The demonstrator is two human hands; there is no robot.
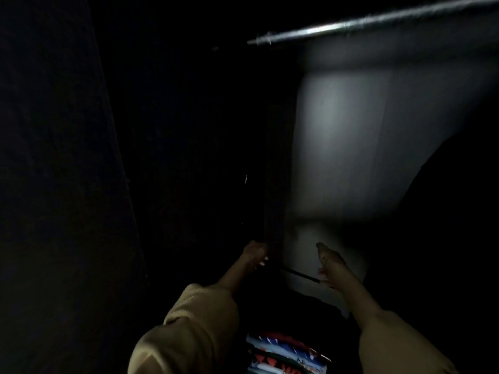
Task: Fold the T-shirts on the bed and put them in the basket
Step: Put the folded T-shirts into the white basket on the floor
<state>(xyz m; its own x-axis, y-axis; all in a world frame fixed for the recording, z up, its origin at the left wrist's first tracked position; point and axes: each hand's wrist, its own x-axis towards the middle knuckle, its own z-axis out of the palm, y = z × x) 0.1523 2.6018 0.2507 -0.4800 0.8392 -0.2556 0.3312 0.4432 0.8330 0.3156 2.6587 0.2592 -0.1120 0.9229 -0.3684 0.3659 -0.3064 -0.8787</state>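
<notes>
Head camera view, looking down into a very dark space: two arms in tan sleeves (194,317) reach forward from the bottom of the frame. At lower centre, the left hand (255,253) has its fingers curled around the edge of a dark vertical panel (272,184) that runs up the middle of the frame. Just to its right, the right hand (328,261) is stretched out with fingers extended and blurred, in front of a pale surface; whether it touches or holds anything cannot be told. A thin dark line (299,276) lies between the two hands, ending near the right hand's fingers; what it is cannot be made out.

A pale grey wall (351,147), dimly lit and blurred, fills the centre right of the frame. A metal rod (378,18) crosses the upper right corner at a slant, catching the light. A stack of folded T-shirts (280,354), printed in red, white and blue, shows at the bottom centre between the two arms, below the hands. The left half of the frame and the lower right corner are almost black, and no detail can be read there.
</notes>
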